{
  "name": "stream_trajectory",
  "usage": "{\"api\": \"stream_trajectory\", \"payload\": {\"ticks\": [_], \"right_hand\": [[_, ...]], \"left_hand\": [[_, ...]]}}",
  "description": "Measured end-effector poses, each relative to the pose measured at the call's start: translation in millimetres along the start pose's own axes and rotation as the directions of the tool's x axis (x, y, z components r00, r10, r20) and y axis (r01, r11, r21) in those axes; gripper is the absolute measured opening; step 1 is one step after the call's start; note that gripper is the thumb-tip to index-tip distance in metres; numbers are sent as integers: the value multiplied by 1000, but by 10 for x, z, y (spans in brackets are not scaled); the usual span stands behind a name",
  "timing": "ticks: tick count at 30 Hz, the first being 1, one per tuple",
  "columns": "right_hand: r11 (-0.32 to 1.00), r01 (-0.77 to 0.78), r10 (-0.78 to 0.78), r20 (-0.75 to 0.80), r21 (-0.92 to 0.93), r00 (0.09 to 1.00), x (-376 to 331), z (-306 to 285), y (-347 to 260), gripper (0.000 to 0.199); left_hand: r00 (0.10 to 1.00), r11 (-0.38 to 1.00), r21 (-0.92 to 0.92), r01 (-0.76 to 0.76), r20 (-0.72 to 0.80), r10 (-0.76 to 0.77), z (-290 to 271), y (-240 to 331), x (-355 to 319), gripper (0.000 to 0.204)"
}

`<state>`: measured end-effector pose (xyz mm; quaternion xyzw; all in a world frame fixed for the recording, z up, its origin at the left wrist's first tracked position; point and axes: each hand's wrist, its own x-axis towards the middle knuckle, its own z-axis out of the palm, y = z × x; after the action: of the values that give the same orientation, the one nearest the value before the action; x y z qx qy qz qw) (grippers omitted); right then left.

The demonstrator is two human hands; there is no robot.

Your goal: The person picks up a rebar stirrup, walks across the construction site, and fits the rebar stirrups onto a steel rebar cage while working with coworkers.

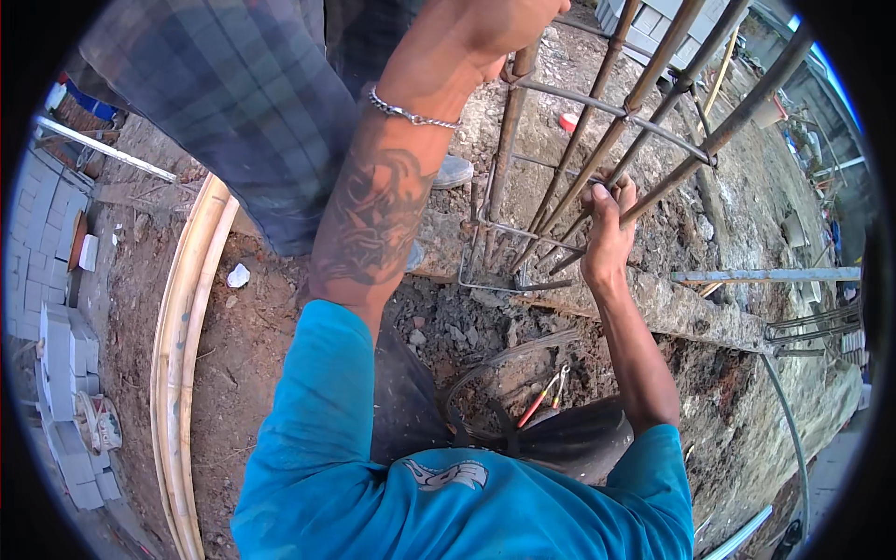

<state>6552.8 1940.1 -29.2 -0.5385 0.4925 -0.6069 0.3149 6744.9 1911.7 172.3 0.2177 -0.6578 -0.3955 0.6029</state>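
A cage of rusty steel bars (597, 149) with wire ties rises from the dirt toward the upper right. My left hand (490, 28), with a chain bracelet on the wrist and a tattooed forearm, grips the top of the nearest bar (511, 121). My right hand (607, 233) is closed around a lower bar where several bars meet. Red-handled pliers (546, 397) lie on the ground below, by my dark trousers.
Another person in plaid cloth (233, 103) stands at upper left, a shoe (455, 171) beside the cage. Curved bamboo strips (182, 355) lie on the left, paving blocks (51, 308) beyond. A concrete beam (691, 313) and metal pipe (765, 275) cross on the right.
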Motion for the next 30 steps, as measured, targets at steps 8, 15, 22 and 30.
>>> {"api": "stream_trajectory", "payload": {"ticks": [8,15,22,30], "right_hand": [[991,-12,18,-44,132,999,-3,64,163,27],[967,-139,101,178,214,979,4,148,231,25],[999,37,-44,248,32,968,-40,82,215,40],[965,31,52,304,-262,951,76,-72,210,72]], "left_hand": [[874,795,583,-170,-283,395,-243,-672,-1057,68],[924,832,431,348,-308,-227,114,-1515,-2405,40],[910,830,473,296,-403,-95,70,-1582,-2380,15],[915,805,542,242,-404,-3,52,-1644,-2305,13]]}}
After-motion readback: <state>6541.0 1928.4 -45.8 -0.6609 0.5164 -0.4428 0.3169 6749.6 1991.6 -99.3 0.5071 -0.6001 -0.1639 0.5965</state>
